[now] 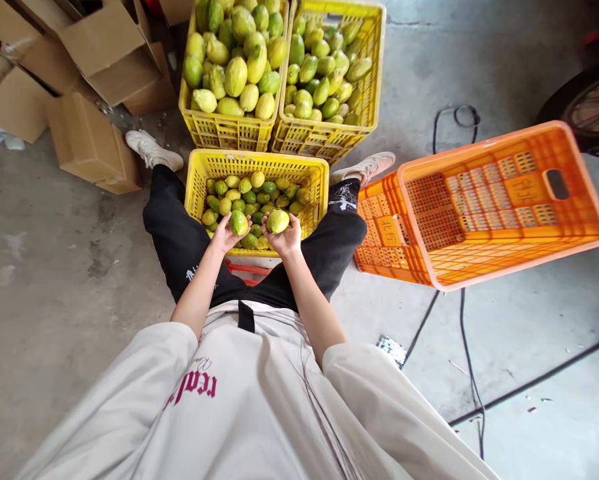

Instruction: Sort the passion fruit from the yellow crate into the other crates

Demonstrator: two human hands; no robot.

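Observation:
My left hand is cupped around a green-yellow lemon. In my right hand rests a second, yellower lemon, palm turned up beneath it. Both hands are over the near side of a low yellow plastic crate between my legs. Inside it lie many lemons, some green and some yellow, below the crate's rim. The fingers under each held lemon are partly hidden.
Beyond stand two yellow crates, the left one heaped with green-yellow fruit, the right one also holding fruit. An orange crate lies tipped at right, over black cables. Cardboard boxes crowd the left; a wheel stands far right.

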